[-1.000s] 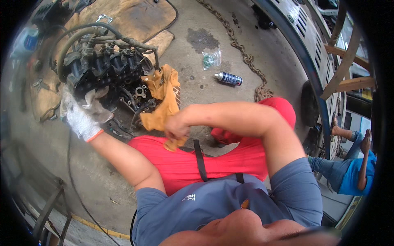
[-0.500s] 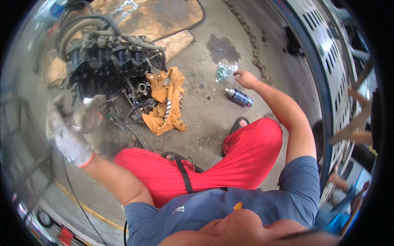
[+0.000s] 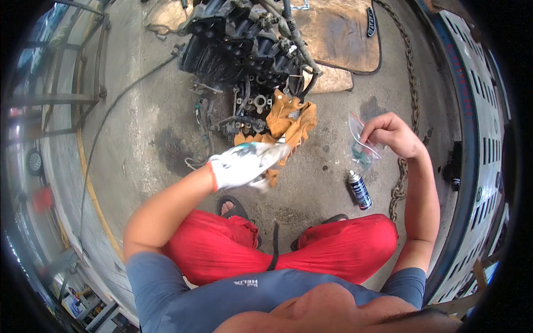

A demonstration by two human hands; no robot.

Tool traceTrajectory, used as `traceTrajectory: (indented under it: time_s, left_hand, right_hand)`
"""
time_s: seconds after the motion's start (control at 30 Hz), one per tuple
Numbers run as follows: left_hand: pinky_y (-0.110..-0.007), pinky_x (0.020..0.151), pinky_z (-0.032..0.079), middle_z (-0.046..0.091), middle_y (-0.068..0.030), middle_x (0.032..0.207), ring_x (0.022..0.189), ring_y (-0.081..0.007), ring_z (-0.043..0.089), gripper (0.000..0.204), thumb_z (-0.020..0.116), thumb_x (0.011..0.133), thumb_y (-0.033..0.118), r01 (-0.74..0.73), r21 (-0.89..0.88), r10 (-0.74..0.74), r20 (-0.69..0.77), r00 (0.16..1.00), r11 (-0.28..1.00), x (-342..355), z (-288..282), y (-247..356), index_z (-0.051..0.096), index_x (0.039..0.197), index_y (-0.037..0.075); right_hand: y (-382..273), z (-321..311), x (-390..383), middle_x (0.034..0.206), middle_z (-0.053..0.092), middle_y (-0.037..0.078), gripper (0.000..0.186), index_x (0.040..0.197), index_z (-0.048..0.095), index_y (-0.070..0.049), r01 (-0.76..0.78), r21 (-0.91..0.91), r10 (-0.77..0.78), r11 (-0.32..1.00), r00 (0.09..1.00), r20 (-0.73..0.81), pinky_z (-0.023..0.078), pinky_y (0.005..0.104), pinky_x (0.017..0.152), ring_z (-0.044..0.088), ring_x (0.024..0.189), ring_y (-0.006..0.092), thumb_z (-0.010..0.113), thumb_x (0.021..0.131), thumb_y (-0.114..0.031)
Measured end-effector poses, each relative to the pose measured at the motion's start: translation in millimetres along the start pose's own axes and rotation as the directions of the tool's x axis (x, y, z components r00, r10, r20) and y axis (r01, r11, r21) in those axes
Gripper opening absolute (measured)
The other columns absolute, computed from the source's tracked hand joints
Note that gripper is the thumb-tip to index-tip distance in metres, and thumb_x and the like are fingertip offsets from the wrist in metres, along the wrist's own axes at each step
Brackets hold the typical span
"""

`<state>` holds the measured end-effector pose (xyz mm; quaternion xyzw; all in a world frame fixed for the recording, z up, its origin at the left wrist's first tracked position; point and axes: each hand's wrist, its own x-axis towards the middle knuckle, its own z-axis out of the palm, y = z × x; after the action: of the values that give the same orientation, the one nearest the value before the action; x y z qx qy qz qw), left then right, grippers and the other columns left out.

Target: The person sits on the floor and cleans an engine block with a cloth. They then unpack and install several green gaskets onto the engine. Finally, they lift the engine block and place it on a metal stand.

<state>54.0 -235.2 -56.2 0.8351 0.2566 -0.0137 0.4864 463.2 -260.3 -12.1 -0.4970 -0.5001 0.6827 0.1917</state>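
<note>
My right hand (image 3: 391, 135) is bare and pinches the top of a small clear zip-lock bag (image 3: 363, 152), which has green bits inside. Below the bag a dark blue spray can (image 3: 360, 190) lies on its side on the concrete. My left hand (image 3: 250, 162) wears a white knit work glove with green and dark stains. Its fingers stretch to the right, with the thumb apart; motion blurs their tips. Behind that hand, orange-brown leather work gloves (image 3: 288, 122) lie against a dark, greasy engine (image 3: 239, 50), and the left hand hides part of them.
A rusty chain (image 3: 411, 77) runs along the right, beside a blue-edged metal frame (image 3: 461, 100). Stained brown boards (image 3: 338, 33) lie at the back. Cables (image 3: 133, 86) and a metal rack (image 3: 61, 100) are on the left. My knees flank the near floor.
My left hand has swung rightward from the far left to before the leather gloves. My right hand has taken hold of the bag's top. The view has shifted left.
</note>
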Motion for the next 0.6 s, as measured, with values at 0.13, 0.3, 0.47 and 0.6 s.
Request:
traceTrajectory:
  time_s: [0.13, 0.3, 0.47, 0.6]
  left_hand:
    - [-0.035, 0.100, 0.054, 0.064, -0.0126, 0.137, 0.117, -0.0179, 0.063, 0.084, 0.037, 0.103, 0.075, 0.409, -0.826, -0.353, 0.277, 0.894, 0.388, 44, -3, 39, 0.050, 0.152, 0.008]
    - [-0.036, 0.106, 0.054, 0.059, -0.0070, 0.146, 0.126, -0.0182, 0.062, 0.063, 0.034, 0.112, 0.057, -0.010, -1.000, -0.204, -0.005, 0.979, -0.024, 73, -1, 17, 0.048, 0.154, 0.012]
    - [-0.039, 0.104, 0.056, 0.065, -0.0074, 0.138, 0.119, -0.0191, 0.066, 0.065, 0.037, 0.110, 0.061, -0.088, -0.996, -0.247, -0.078, 0.966, -0.032, 68, 0, 19, 0.051, 0.152, 0.013]
    - [-0.040, 0.101, 0.057, 0.067, -0.0075, 0.133, 0.114, -0.0210, 0.068, 0.059, 0.042, 0.111, 0.056, 0.052, -0.990, -0.202, 0.078, 0.976, -0.130, 53, -4, 22, 0.054, 0.148, 0.013]
  right_hand:
    - [-65, 46, 12, 0.089, 0.075, 0.006, 0.020, 0.102, 0.077, 0.004, 0.236, -0.023, -0.234, 0.971, 0.970, 0.057, 0.054, 0.0277, 0.080, 0.068, 0.085, 0.0115, 0.059, 0.092, 0.001]
    - [-95, 82, 44, 0.090, 0.072, 0.009, 0.022, 0.107, 0.075, 0.000, 0.119, -0.656, -0.328, 0.746, 0.922, -0.206, 0.056, 0.0329, 0.078, 0.070, 0.085, 0.0163, 0.056, 0.096, -0.002]
    - [-108, 92, 40, 0.097, 0.068, 0.015, 0.015, 0.105, 0.070, 0.003, 0.301, -0.335, -0.365, 0.893, 0.919, -0.147, 0.052, 0.0343, 0.083, 0.066, 0.088, 0.0243, 0.060, 0.094, 0.004]
    - [-111, 101, 45, 0.105, 0.067, 0.021, 0.022, 0.108, 0.073, -0.002, 0.361, -0.752, -0.644, 0.552, 0.757, -0.109, 0.054, 0.0436, 0.087, 0.067, 0.095, 0.0386, 0.060, 0.091, 0.003]
